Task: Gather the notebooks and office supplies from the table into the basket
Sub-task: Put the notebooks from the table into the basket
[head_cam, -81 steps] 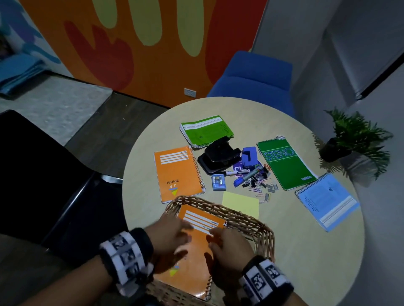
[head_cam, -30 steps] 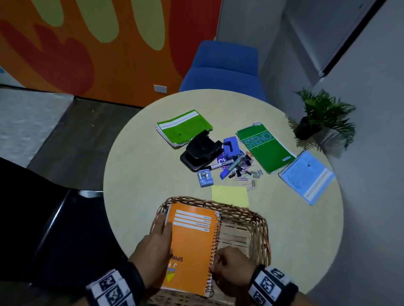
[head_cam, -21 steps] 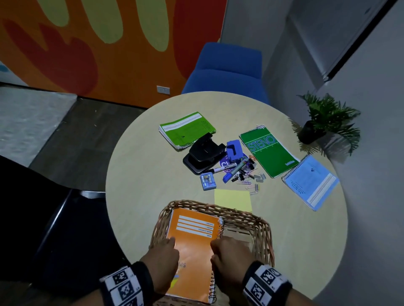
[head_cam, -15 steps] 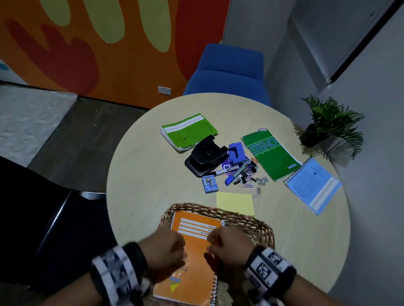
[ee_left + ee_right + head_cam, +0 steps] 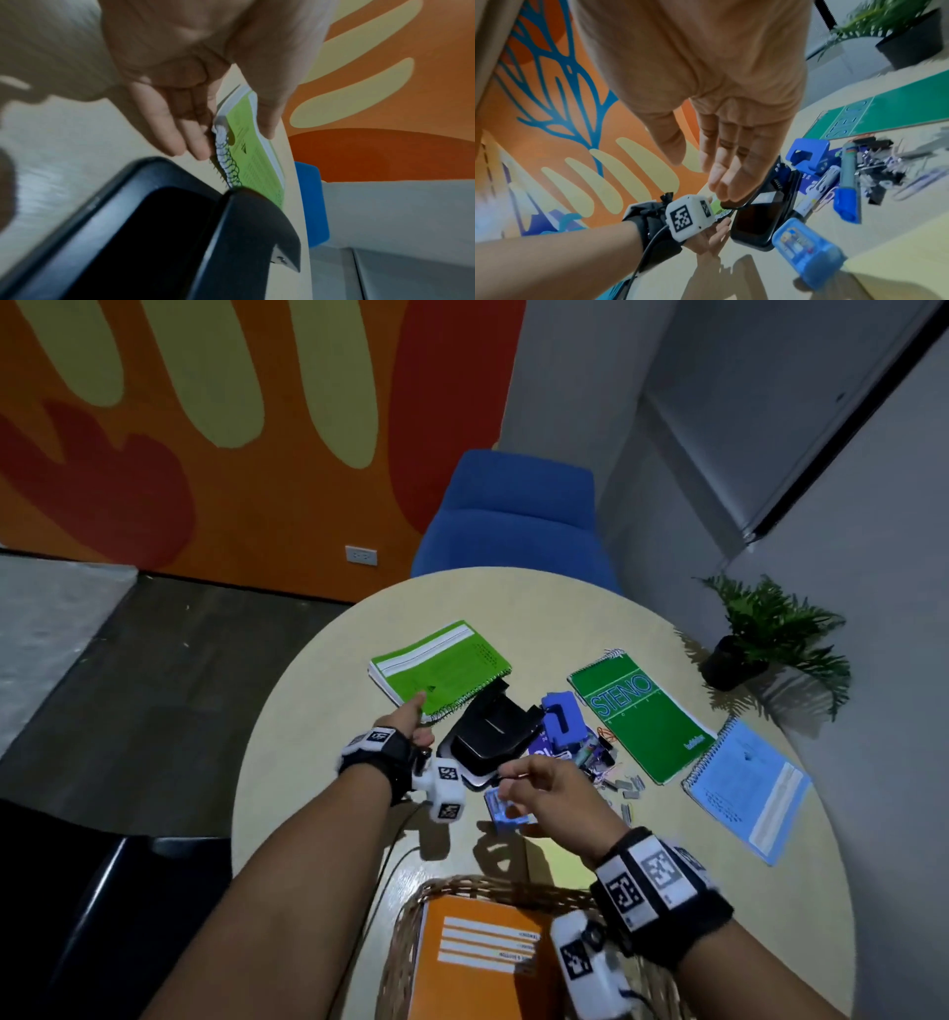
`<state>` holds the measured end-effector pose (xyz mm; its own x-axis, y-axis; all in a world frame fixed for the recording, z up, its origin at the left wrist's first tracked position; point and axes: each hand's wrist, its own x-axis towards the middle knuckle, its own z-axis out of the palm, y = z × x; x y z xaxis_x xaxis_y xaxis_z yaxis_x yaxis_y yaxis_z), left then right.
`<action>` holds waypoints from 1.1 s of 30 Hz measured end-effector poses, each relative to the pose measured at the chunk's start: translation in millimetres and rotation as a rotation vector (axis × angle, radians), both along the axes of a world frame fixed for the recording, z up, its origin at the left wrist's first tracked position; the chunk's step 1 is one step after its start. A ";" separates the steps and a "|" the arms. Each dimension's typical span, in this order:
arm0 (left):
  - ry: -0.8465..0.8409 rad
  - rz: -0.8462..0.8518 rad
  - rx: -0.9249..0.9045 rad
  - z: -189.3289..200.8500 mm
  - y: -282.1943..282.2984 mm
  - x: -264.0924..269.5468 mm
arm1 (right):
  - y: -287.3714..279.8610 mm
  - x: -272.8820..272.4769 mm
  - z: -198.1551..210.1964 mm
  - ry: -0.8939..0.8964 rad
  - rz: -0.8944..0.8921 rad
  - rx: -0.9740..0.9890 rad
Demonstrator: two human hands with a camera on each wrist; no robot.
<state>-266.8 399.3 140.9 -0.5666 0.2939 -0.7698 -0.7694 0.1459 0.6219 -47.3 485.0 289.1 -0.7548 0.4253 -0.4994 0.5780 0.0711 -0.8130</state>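
An orange spiral notebook (image 5: pixel 477 963) lies in the wicker basket (image 5: pixel 513 886) at the table's near edge. My left hand (image 5: pixel 411 724) is stretched out to the near corner of the light green notebook (image 5: pixel 441 667). Its straight fingers (image 5: pixel 180 134) lie beside the spiral and its thumb sits over the cover edge of that green notebook (image 5: pixel 257 162). My right hand (image 5: pixel 534 783) hovers with relaxed fingers (image 5: pixel 721 174) over the black hole punch (image 5: pixel 757 219) and holds nothing. A blue staple box (image 5: pixel 506 809) sits just under it.
A small blue punch (image 5: pixel 562 719), markers and loose clips (image 5: pixel 621 783) are heaped mid-table. A dark green STENO pad (image 5: pixel 642 716) and a light blue notepad (image 5: pixel 750 788) lie to the right, a yellow sticky pad (image 5: pixel 552 860) before the basket. A potted plant (image 5: pixel 770 634) stands far right.
Both hands have left the orange notebook in the basket and reached forward: the left to the green notebook's corner, the right to above the hole punch.
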 end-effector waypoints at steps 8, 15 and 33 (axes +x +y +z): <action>0.374 0.073 -0.223 26.5 7.7 -6.8 | 17.6 15.0 8.6 0.010 -0.035 0.063; 0.636 0.086 0.171 128.0 -69.6 17.9 | 20.2 1.6 2.6 0.085 -0.071 0.064; 0.922 -0.833 -0.103 141.6 -117.7 147.2 | 8.2 122.4 0.9 0.059 0.283 -0.544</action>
